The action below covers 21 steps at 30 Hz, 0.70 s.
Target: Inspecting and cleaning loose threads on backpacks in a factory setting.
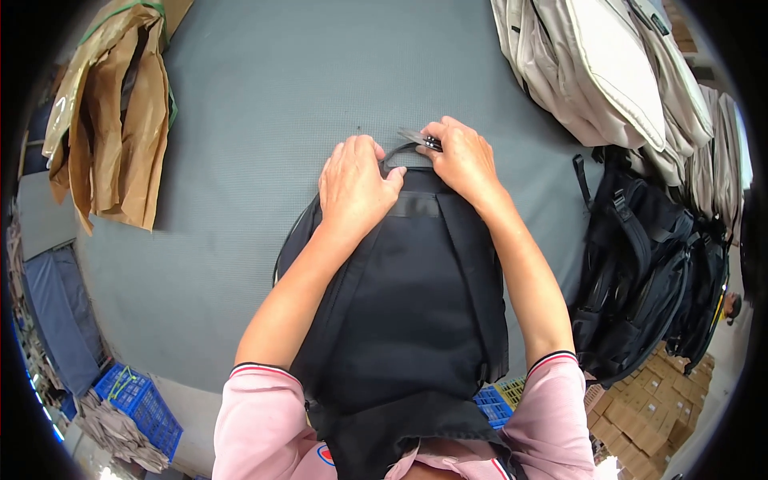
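Observation:
A black backpack [412,296] lies on the grey table [264,96] in front of me, with its shoulder straps facing up and its top pointing away. My left hand [352,188] is closed at the top edge, pinching the base of the carry handle [392,154]. On the other side of that handle, my right hand [466,158] grips a small pair of thread snips [413,136]. Their metal blades point left, just beyond the handle loop. The right fingers also rest against the handle's right end. Part of the handle is hidden by my fingers.
Cream backpacks [592,72] are piled at the far right, above more black backpacks [640,264] along the table's right side. Brown paper [120,128] stands at the far left. Below the table's left edge is a blue crate [144,412]; cardboard boxes [648,408] lie at lower right.

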Tool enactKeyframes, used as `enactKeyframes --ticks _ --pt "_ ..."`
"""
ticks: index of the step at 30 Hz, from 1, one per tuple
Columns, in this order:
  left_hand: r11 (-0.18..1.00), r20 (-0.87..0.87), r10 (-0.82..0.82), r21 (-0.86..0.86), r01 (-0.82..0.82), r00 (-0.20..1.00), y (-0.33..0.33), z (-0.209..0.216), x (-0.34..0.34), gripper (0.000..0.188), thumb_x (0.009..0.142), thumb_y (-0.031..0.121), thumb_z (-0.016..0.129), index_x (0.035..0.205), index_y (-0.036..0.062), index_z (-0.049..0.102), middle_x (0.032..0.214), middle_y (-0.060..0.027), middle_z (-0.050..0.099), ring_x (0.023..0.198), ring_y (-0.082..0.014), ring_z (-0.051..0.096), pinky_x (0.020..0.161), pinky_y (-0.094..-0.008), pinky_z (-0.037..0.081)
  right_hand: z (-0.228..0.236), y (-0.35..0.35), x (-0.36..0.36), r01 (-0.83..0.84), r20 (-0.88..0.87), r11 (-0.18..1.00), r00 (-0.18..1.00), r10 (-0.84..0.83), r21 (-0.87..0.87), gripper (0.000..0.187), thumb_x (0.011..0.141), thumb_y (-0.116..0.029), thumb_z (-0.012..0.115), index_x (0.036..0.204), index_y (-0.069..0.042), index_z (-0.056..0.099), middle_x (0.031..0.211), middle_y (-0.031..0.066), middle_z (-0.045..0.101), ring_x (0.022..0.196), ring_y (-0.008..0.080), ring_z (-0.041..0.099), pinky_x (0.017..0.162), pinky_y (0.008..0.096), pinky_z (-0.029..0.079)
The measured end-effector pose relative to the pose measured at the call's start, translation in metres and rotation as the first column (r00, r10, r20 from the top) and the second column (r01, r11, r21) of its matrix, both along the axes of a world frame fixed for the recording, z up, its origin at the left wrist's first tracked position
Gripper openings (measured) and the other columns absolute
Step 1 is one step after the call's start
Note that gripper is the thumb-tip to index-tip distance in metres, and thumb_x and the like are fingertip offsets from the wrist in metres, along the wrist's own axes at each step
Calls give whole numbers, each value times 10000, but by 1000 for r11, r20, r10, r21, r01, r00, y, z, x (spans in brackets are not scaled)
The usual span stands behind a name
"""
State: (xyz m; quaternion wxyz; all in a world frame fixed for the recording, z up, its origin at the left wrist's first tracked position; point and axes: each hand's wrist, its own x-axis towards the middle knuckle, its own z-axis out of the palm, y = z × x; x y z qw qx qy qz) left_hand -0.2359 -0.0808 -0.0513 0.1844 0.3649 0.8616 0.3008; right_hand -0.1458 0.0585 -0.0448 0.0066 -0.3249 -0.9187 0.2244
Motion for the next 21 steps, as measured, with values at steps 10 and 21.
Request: enactKeyframes --ticks 10,21 --pt "990 724 -133 123 63 677 -6 0 -22 127 765 48 617 877 -12 608 839 -26 604 771 -98 556 712 -244 449 -12 -4 3 37 -33 981 998 -44 -189 215 758 -208 693 930 -79 682 873 92 607 850 313 594 696 422 456" --pt "989 812 -115 148 -11 572 -3 3 -26 99 776 30 620 869 -5 626 799 -42 622 762 -97 572 715 -230 454 39 -23 41 -168 -246 983 952 182 75 234 735 -127 693 944 -105 590 850 34 566 716 217 580 634 329 457"
